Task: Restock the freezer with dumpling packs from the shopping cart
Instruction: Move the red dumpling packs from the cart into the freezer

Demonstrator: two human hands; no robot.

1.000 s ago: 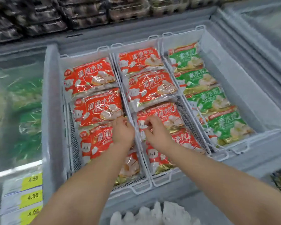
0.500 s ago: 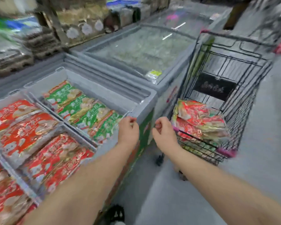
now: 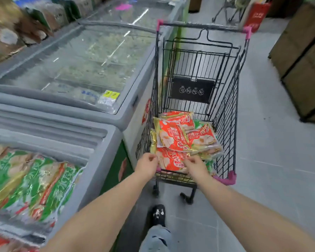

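Both bare forearms reach fwd and down from the bottom of the head view, nearly parallel. Left hand (image 3: pixel 147 165) sits at the near-left corner of the shopping cart (image 3: pixel 227 99), fingers curled, pinching the left edge of the nearest red dumpling pack (image 3: pixel 172 159). Right hand (image 3: pixel 195 167) rests on that pack's right edge, fingers bent onto the wrapper; a closed grasp can't be confirmed from this angle.

The pack lies at the near end of the cart basket, atop a loose heap of dumpling packs (image 3: pixel 185 137), mostly red w/ bits of green and gold wrapper showing. Far half of the basket is bare wire, w/ a black sign panel (image 3: pixel 192 90) on the far wall.

To the left, the open freezer (image 3: pixel 98 155) holds green dumpling packs (image 3: pixel 31 182) in a row; red ones show at the bottom-left corner. Beyond it, a second chest freezer (image 3: pixel 76 57) w/ a shut glass lid, yellow price tags (image 3: pixel 111 94) at its near edge. Cart stands just beside the freezers' front.

Floor (image 3: pixel 273 160) is grey tile, open aisle to the right of the cart. Brown boxes (image 3: pixel 302 57) stacked at far right. One black shoe (image 3: pixel 158 214) and a jeans leg below, between the arms.
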